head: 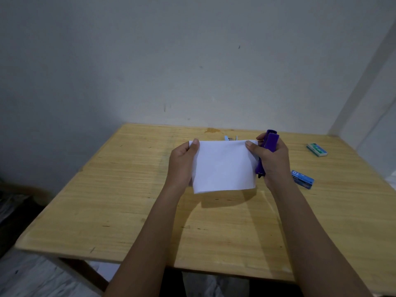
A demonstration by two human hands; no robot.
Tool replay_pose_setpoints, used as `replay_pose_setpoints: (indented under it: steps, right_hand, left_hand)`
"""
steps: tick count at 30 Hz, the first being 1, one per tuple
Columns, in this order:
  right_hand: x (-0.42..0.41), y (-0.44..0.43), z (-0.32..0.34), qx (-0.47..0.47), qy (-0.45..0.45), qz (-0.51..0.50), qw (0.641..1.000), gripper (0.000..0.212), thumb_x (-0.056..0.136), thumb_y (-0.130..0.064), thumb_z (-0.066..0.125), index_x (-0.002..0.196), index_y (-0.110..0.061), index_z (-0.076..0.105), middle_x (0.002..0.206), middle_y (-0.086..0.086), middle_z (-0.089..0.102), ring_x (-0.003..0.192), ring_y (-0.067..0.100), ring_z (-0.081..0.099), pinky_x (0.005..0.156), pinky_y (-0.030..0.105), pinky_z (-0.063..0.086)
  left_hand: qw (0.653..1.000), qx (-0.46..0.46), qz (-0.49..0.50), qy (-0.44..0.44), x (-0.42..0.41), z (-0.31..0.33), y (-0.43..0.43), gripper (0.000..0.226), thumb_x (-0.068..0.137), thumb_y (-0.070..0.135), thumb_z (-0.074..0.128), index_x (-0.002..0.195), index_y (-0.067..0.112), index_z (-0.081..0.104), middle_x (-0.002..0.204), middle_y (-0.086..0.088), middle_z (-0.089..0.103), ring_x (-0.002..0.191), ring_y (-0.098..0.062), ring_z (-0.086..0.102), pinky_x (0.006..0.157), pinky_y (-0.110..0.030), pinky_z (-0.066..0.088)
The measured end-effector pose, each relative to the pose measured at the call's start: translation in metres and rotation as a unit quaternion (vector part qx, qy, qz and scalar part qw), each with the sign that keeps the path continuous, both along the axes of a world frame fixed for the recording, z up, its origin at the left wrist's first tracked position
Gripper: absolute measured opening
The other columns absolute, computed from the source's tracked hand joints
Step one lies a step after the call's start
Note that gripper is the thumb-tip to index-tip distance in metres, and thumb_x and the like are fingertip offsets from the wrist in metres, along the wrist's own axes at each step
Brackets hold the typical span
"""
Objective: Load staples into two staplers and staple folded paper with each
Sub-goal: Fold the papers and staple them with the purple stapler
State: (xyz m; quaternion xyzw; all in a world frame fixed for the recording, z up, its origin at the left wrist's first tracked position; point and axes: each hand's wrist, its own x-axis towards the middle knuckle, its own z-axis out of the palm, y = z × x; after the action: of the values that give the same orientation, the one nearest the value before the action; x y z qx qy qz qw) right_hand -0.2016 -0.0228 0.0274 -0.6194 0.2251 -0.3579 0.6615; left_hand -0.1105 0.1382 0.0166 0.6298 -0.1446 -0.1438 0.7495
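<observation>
Above the middle of the table (128,189) you hold the folded paper (224,166) up off the wood, its face toward you. Your left hand (182,161) pinches the upper left corner, thumb on the front. Your right hand (272,161) does double duty: the thumb presses the upper right corner while the fingers grasp the purple stapler (271,142).

That stapler lies right along the paper's right edge, its long axis running away from you. I cannot tell which end is its mouth. The right hand is plainly the nearer one for stapling, so the left should probably take the sheet alone.

Behind the paper's top edge a light blue stapler (231,138) peeks out. Two staple boxes, a blue box (302,179) and a green box (317,149), lie to your right; bare wood lies under the sheet.
</observation>
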Motion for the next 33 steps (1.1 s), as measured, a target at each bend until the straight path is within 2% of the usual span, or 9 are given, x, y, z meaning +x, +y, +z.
replay_pose_setpoints:
  steps: [2,5,7,10,13,18,24,30,33]
  right_hand:
    - [-0.001,0.000,0.003,-0.012,-0.003,-0.013,1.000,0.027,0.075,-0.007,0.074,0.078,-0.025,0.054,0.078,-0.004,0.053,0.072,0.013,0.050,0.067,0.027,0.044]
    - [-0.002,-0.001,0.008,-0.043,-0.010,-0.030,0.999,0.027,0.075,-0.011,0.076,0.077,-0.027,0.053,0.077,-0.006,0.054,0.070,0.010,0.050,0.067,0.027,0.044]
    - [-0.004,-0.001,0.010,-0.054,-0.007,-0.017,0.998,0.026,0.076,-0.014,0.076,0.078,-0.027,0.054,0.077,-0.005,0.054,0.070,0.011,0.049,0.065,0.026,0.044]
    - [-0.006,-0.001,0.011,-0.016,-0.011,0.008,1.000,0.022,0.076,-0.019,0.076,0.078,-0.024,0.054,0.076,-0.002,0.053,0.069,0.015,0.048,0.062,0.028,0.041]
    - [-0.008,-0.004,0.014,0.015,-0.010,0.017,1.000,0.025,0.074,-0.022,0.078,0.078,-0.023,0.054,0.084,0.006,0.057,0.076,0.021,0.052,0.065,0.033,0.042]
    - [-0.012,-0.006,0.017,0.003,-0.006,0.040,0.999,0.028,0.076,-0.007,0.074,0.082,-0.021,0.050,0.075,-0.001,0.063,0.066,0.015,0.060,0.056,0.027,0.045]
    - [-0.015,-0.002,0.017,0.013,0.033,0.062,0.997,0.029,0.073,-0.012,0.077,0.082,-0.020,0.051,0.077,0.002,0.060,0.063,0.018,0.058,0.043,0.021,0.042]
    - [-0.013,0.000,0.017,-0.016,0.015,0.039,0.999,0.034,0.072,-0.003,0.076,0.078,-0.021,0.048,0.075,0.004,0.062,0.066,0.019,0.061,0.055,0.027,0.046]
    - [-0.012,0.001,0.017,-0.036,0.012,0.041,0.998,0.034,0.072,-0.003,0.077,0.077,-0.022,0.048,0.076,0.005,0.061,0.068,0.021,0.059,0.057,0.029,0.047]
  left_hand:
    - [0.999,0.019,-0.026,-0.020,-0.001,0.001,0.003,0.035,0.093,0.034,0.054,0.091,-0.001,0.058,0.079,-0.011,0.056,0.064,-0.019,0.053,0.048,-0.019,0.041]
    - [0.995,0.043,-0.064,-0.059,0.001,0.001,0.009,0.026,0.087,0.030,0.064,0.103,0.010,0.065,0.090,-0.004,0.072,0.075,-0.016,0.067,0.061,-0.027,0.053]
    - [0.996,0.030,-0.056,-0.065,0.003,0.001,0.009,0.018,0.088,0.023,0.063,0.102,0.013,0.066,0.092,-0.003,0.073,0.079,-0.016,0.069,0.066,-0.031,0.055]
    - [0.997,0.016,-0.050,-0.060,0.004,0.002,0.009,0.011,0.090,0.019,0.060,0.098,0.015,0.066,0.087,0.002,0.073,0.075,-0.012,0.070,0.063,-0.027,0.055]
    - [0.996,0.004,-0.077,-0.046,0.004,0.004,0.012,0.011,0.092,0.018,0.057,0.094,0.019,0.067,0.080,0.007,0.074,0.072,-0.010,0.070,0.061,-0.024,0.056]
    - [0.995,-0.014,-0.103,-0.009,0.005,0.002,0.013,0.015,0.093,0.017,0.054,0.094,0.016,0.069,0.080,0.005,0.075,0.071,-0.012,0.070,0.062,-0.025,0.056]
    - [0.996,-0.023,-0.086,-0.002,0.002,0.000,0.011,0.016,0.093,0.016,0.054,0.089,0.015,0.069,0.081,0.001,0.074,0.071,-0.015,0.069,0.063,-0.027,0.057]
    - [0.996,-0.024,-0.088,0.003,0.000,0.002,0.013,0.010,0.090,0.020,0.059,0.093,0.015,0.066,0.085,-0.003,0.072,0.074,-0.019,0.067,0.066,-0.031,0.055]
    - [0.996,0.003,-0.078,-0.038,0.001,0.004,0.012,0.008,0.087,0.027,0.063,0.089,0.020,0.062,0.085,-0.002,0.068,0.074,-0.019,0.065,0.067,-0.035,0.053]
